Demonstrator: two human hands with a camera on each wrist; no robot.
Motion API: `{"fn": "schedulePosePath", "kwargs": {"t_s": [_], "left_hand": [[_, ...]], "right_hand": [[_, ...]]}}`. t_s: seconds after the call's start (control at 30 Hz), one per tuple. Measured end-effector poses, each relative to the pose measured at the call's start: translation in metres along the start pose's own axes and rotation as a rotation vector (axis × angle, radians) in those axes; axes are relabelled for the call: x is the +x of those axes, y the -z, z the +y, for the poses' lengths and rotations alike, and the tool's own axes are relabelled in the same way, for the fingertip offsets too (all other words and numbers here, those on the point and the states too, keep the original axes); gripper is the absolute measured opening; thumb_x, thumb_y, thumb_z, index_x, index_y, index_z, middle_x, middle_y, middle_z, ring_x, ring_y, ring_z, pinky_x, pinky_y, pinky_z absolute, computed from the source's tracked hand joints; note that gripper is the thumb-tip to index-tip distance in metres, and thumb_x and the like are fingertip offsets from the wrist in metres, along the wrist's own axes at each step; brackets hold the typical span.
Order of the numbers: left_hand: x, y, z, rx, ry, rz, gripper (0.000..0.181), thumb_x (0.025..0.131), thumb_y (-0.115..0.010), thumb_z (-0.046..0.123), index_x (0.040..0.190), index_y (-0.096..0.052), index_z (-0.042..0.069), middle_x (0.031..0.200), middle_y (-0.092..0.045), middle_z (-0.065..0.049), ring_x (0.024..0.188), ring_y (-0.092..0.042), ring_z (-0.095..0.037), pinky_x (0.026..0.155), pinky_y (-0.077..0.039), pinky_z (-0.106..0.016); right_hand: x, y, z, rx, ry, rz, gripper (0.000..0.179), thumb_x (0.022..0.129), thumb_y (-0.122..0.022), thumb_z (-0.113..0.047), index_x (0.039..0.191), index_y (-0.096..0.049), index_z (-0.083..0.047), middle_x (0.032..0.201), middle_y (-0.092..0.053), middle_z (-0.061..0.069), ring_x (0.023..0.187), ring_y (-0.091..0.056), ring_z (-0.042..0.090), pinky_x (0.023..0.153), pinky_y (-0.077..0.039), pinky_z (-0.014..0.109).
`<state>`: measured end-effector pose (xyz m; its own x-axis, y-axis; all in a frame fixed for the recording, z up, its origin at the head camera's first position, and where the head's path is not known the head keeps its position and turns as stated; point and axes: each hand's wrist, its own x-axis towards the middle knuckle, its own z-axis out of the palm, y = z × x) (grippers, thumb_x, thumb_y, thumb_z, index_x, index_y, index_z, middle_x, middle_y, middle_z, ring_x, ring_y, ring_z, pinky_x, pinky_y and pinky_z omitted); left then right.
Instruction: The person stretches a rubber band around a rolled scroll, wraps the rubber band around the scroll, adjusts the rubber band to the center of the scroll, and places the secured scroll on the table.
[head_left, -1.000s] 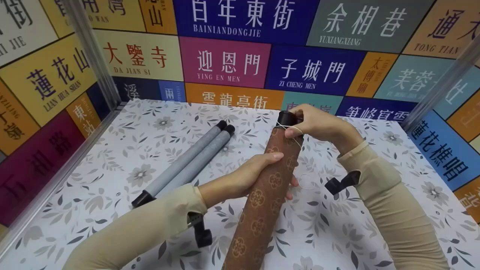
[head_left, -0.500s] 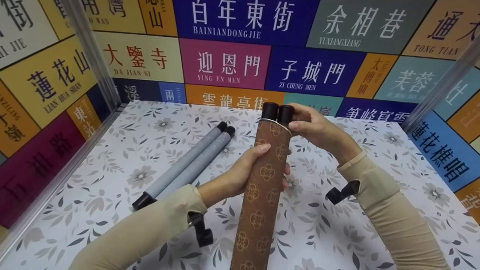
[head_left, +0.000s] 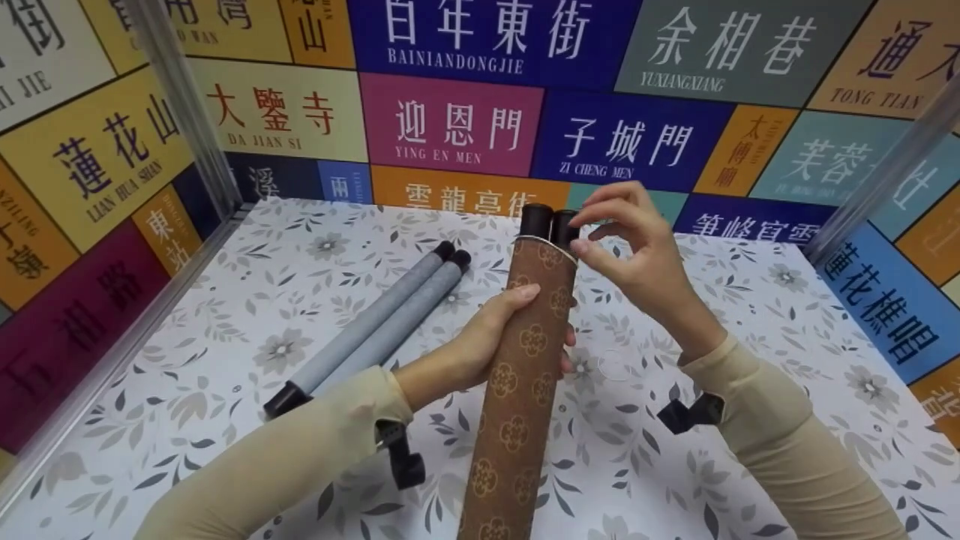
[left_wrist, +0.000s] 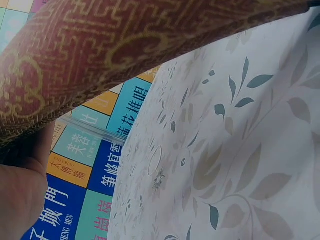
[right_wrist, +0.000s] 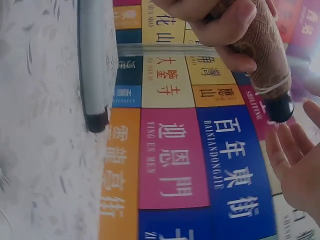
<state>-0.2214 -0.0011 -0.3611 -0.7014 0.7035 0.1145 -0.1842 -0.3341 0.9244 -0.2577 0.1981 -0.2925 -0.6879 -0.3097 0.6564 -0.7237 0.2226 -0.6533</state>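
Note:
A rolled brown scroll (head_left: 517,405) with a gold flower pattern slants up from the front, its two black end knobs (head_left: 535,221) side by side at the top. My left hand (head_left: 472,341) grips it at the upper part, thumb across the front and fingertips showing behind. A thin white band (head_left: 551,243) runs round the brown roll just below the knobs. My right hand (head_left: 649,251) is beside the right knob, thumb and fingers spread apart with nothing between them. In the right wrist view, its fingers (right_wrist: 280,150) are straight, close to the black knob (right_wrist: 279,107).
Two grey scrolls (head_left: 375,322) with black ends lie side by side on the left of the flower-patterned table (head_left: 217,375). A thin white ring (head_left: 615,365) lies right of the brown scroll. Colourful panels with Chinese lettering (head_left: 457,124) wall the back and sides.
My right hand has let go of the white band, which now sits round the roll, and its fingers have spread and lifted. The brown scroll has tilted more upright, showing both knobs.

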Motion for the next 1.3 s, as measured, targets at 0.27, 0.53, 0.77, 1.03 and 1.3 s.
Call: {"fn": "schedulePosePath", "kwargs": {"t_s": [0.27,0.53,0.77,1.03,1.3], "left_hand": [[0.001,-0.001,-0.003,0.008,0.043,-0.006,0.055,0.097,-0.032,0.047,0.134,-0.044,0.009,0.094,-0.066,-0.005,0.072,-0.071,-0.019,0.071,-0.059,-0.036],[0.0,0.0,-0.002,0.037,0.07,-0.004,0.056,0.097,-0.033,0.048,0.133,-0.046,0.008,0.094,-0.066,-0.006,0.072,-0.071,-0.019,0.071,-0.059,-0.035],[0.0,0.002,0.004,0.104,0.126,0.029,0.053,0.097,-0.038,0.05,0.125,-0.05,0.006,0.094,-0.067,-0.005,0.072,-0.072,-0.019,0.069,-0.059,-0.033],[-0.002,0.002,0.008,0.221,0.169,0.106,0.051,0.1,-0.042,0.047,0.118,-0.054,0.001,0.089,-0.066,-0.008,0.068,-0.072,-0.02,0.065,-0.06,-0.033],[-0.004,-0.004,0.007,0.383,0.151,0.246,0.04,0.099,-0.045,0.039,0.102,-0.062,0.002,0.078,-0.067,-0.005,0.063,-0.069,-0.017,0.064,-0.059,-0.032]], "right_hand": [[0.004,-0.005,-0.015,-0.388,0.105,-0.06,0.001,0.082,-0.077,-0.009,0.083,-0.078,-0.01,0.1,-0.055,0.012,0.098,-0.048,0.014,0.086,-0.041,0.03],[0.004,-0.014,-0.017,-0.335,0.061,0.004,0.005,0.082,-0.07,-0.002,0.081,-0.075,-0.004,0.09,-0.055,0.009,0.08,-0.051,0.013,0.072,-0.044,0.019],[0.009,-0.012,-0.024,-0.111,-0.319,-0.025,0.011,0.091,-0.066,-0.008,0.089,-0.072,0.001,0.093,-0.055,-0.003,0.083,-0.051,0.013,0.069,-0.045,0.02],[0.013,-0.019,-0.037,-0.278,-0.44,-0.22,0.019,0.093,-0.059,-0.013,0.08,-0.068,-0.003,0.093,-0.049,0.001,0.09,-0.045,0.017,0.071,-0.042,0.026],[0.025,-0.032,-0.046,-0.38,-0.632,-0.322,0.028,0.093,-0.061,-0.03,0.08,-0.07,-0.007,0.094,-0.042,0.003,0.087,-0.04,0.02,0.072,-0.038,0.032]]}}
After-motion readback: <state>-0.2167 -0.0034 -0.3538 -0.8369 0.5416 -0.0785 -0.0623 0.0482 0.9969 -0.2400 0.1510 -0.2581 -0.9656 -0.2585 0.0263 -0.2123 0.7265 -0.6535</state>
